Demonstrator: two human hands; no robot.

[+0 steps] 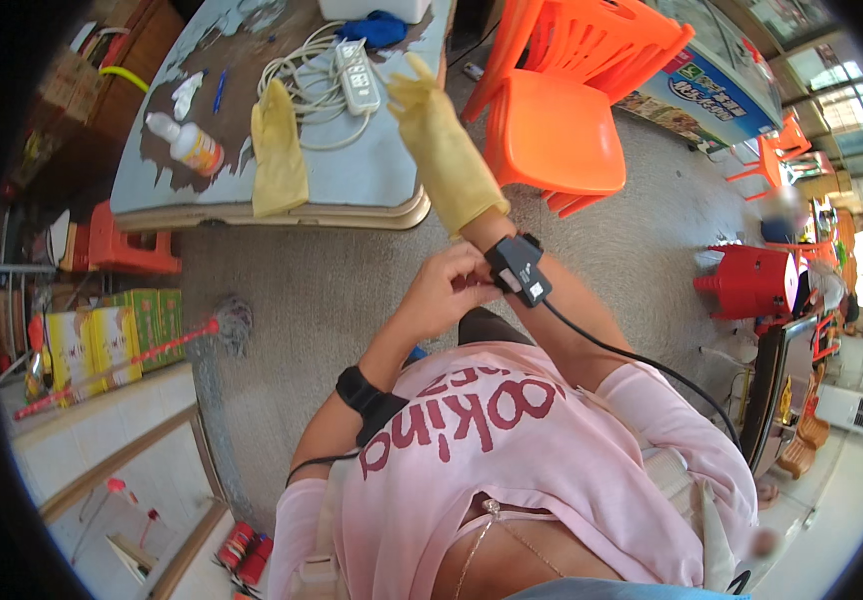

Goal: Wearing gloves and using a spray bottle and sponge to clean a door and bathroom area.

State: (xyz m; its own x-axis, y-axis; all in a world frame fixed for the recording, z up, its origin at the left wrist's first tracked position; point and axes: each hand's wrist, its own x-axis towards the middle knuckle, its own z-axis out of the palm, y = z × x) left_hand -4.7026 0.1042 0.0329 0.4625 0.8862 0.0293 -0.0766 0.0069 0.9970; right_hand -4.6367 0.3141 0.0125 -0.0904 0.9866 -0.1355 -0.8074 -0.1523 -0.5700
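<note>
A yellow rubber glove covers my right hand (439, 142), which is stretched out beside the table with its fingers apart and nothing held. On the right wrist, just below the glove's cuff, sits a black strapped device (519, 271) with a cable. My left hand (450, 289) is bare; its curled fingers touch the underside of that wrist by the device, and what they grip is hidden. A second yellow rubber glove (279, 154) lies over the near edge of the table (356, 191). Beside it are a white squeeze bottle (195, 148) and a white power strip (356, 79) with coiled cable.
Stacked orange plastic chairs (563, 131) stand right of the table. A blue pen (219, 91), crumpled white tissue (187, 95) and a blue cloth (375, 28) lie on the table. A mop (233, 322) is at the left, near boxes (113, 341). Red stools (754, 281) stand far right.
</note>
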